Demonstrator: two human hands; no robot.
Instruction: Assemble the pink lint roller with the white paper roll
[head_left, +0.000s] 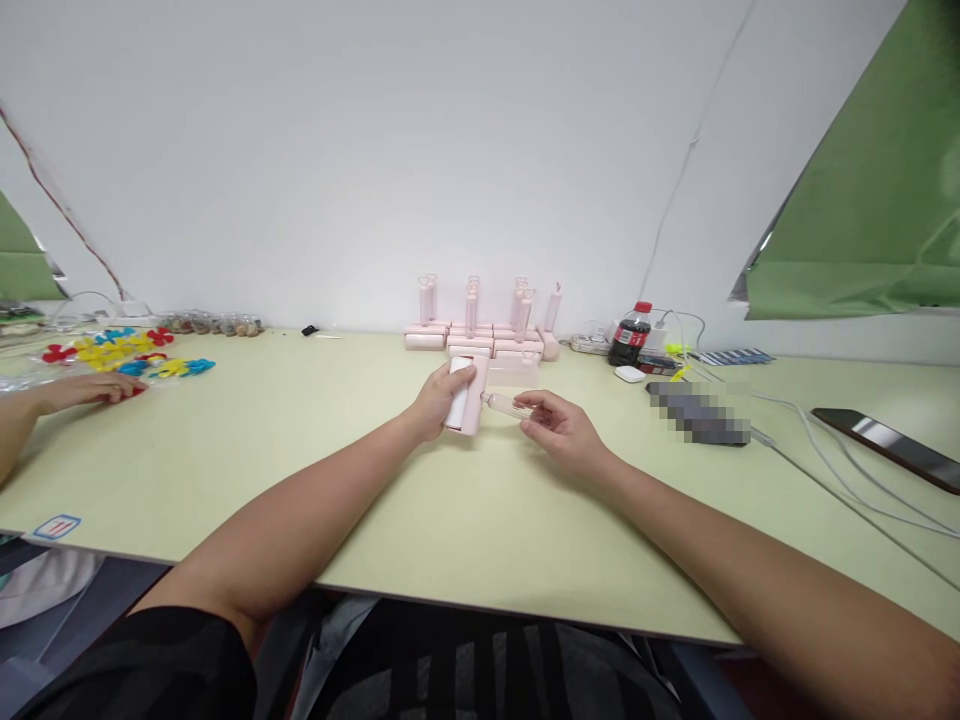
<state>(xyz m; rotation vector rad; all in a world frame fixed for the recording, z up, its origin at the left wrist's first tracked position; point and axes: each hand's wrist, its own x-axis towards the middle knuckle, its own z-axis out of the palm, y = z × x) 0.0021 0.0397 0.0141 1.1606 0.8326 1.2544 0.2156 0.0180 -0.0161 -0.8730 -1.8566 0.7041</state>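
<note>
A: Status of the pink case (466,396)?

B: It rests on the desk (315,470) at centre, steadied by the left hand (437,400), whose fingers wrap its near end. The right hand (559,428) pinches a clear tube (504,404) between fingertips, its tip just beside the case's side.

A: Step in hand?

B: Probably mating tube to case. The next move likely calls for straight alignment and a light push.

A: Materials?

B: Case: smooth matte plastic, boxy, rounded edges. Tube: transparent, slim, cylindrical. Behind them, a stack of similar pink cases (484,340), and a cola bottle (630,337) to the right.
</note>
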